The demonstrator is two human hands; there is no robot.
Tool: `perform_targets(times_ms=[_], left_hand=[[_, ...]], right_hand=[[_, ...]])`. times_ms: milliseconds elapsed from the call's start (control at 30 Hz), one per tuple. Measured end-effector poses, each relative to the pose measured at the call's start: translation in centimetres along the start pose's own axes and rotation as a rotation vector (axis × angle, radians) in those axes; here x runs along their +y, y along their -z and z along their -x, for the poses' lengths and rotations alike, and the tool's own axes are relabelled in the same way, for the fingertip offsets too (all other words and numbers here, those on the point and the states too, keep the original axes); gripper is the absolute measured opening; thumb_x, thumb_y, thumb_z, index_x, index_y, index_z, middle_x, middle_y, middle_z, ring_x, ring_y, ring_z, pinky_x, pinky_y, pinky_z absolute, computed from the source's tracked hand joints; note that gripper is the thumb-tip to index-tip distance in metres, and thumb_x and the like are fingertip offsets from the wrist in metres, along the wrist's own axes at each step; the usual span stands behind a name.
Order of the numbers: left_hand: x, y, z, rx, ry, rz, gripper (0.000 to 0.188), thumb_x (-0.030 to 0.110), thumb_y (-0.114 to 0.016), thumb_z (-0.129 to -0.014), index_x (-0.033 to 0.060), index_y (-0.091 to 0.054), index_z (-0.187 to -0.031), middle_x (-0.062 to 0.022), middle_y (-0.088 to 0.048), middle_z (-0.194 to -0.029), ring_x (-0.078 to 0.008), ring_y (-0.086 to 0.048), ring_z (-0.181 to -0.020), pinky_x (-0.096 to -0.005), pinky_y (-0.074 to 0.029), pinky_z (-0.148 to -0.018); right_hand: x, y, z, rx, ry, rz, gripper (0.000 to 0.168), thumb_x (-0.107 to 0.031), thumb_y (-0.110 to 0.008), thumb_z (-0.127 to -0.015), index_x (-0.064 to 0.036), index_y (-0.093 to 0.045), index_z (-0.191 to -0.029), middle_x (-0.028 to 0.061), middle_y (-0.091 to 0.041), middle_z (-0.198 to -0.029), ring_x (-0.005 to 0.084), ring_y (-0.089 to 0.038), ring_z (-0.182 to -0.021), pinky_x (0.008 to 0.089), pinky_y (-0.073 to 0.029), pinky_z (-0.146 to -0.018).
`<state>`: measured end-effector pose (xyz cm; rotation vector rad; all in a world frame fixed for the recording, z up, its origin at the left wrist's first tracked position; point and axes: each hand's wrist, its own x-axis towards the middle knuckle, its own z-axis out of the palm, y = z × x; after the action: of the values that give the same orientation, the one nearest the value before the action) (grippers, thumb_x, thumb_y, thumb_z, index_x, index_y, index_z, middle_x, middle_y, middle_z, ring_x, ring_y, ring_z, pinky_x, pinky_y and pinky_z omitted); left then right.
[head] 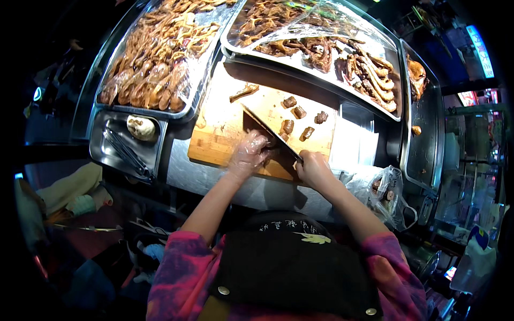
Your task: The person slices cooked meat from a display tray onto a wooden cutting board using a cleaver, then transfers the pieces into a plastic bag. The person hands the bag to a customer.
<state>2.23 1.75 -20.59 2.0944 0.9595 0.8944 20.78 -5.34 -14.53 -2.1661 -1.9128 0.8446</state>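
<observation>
My right hand [315, 169] is closed around the handle of a cleaver-like knife [272, 131]. Its blade slants up and left across a wooden cutting board [213, 146], edge-on to me. Left of the blade is my left hand [249, 152], in a clear plastic glove and blurred. Its fingers curl over the board near something dark, and whether they grip it is hidden. Beyond the blade, several short brown chunks of cooked meat [299, 112] lie apart from each other. A small bone-in piece of meat [244, 92] rests near the board's far left.
A film-covered tray of cooked poultry parts [148, 60] stands back left, another meat tray [361, 80] behind the board. Tongs [126, 152] lie in a small steel tray [96, 136] at left. White sheets or bags [355, 142] and a filled plastic bag [381, 192] sit at right.
</observation>
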Motion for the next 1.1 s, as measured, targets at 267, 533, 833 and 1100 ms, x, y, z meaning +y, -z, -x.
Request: perform_targets(times_ms=[267,533,833,1100], left_hand=[[-0.7,0.2,-2.7,-0.077,0.033,0.208,0.031,-0.007,-0.061,-0.067,0.0034,-0.056,-0.095,-0.0137,-0.054,-0.093,-0.0304,-0.059,-0.080,-0.0356,-0.050,-0.068],[-0.7,0.3,-8.7,-0.106,-0.256,0.003,0.057,-0.006,-0.053,-0.066,0.0072,-0.044,-0.121,-0.0165,-0.044,-0.126,-0.0332,-0.043,-0.116,-0.0381,-0.038,-0.097],[-2.1,-1.9,-12.7,-0.525,-0.360,-0.238,0.124,0.051,-0.079,-0.046,0.0052,-0.013,-0.140,-0.0243,-0.013,-0.143,-0.0367,-0.014,-0.133,-0.0416,-0.012,-0.110],[0.0,-4.6,-11.1,-0.460,-0.267,-0.026,0.100,0.062,-0.069,-0.054,0.0116,-0.037,-0.134,-0.0202,-0.026,-0.141,-0.0354,-0.020,-0.132,-0.0435,-0.013,-0.109]], right_hand=[[-0.5,1.1,2.1,0.182,-0.027,-0.300,0.014,-0.011,-0.055,-0.078,0.001,-0.058,-0.083,0.0202,-0.058,-0.060,0.0356,-0.060,-0.063,0.0449,-0.046,-0.060],[1.7,2.6,3.1,0.425,-0.397,-0.141,0.026,-0.011,-0.057,-0.081,-0.002,-0.054,-0.105,0.0203,-0.058,-0.061,0.0361,-0.060,-0.060,0.0423,-0.046,-0.057],[1.5,0.7,2.7,0.281,-0.443,-0.508,0.019,-0.015,-0.056,-0.082,0.000,-0.057,-0.094,0.0170,-0.059,-0.064,0.0270,-0.058,-0.054,0.0366,-0.045,-0.052],[3.5,-3.7,3.6,0.104,-0.666,-1.560,0.029,-0.024,-0.059,-0.083,-0.009,-0.046,-0.062,0.0009,-0.041,-0.048,0.0111,-0.042,-0.036,0.0265,-0.035,-0.034]])
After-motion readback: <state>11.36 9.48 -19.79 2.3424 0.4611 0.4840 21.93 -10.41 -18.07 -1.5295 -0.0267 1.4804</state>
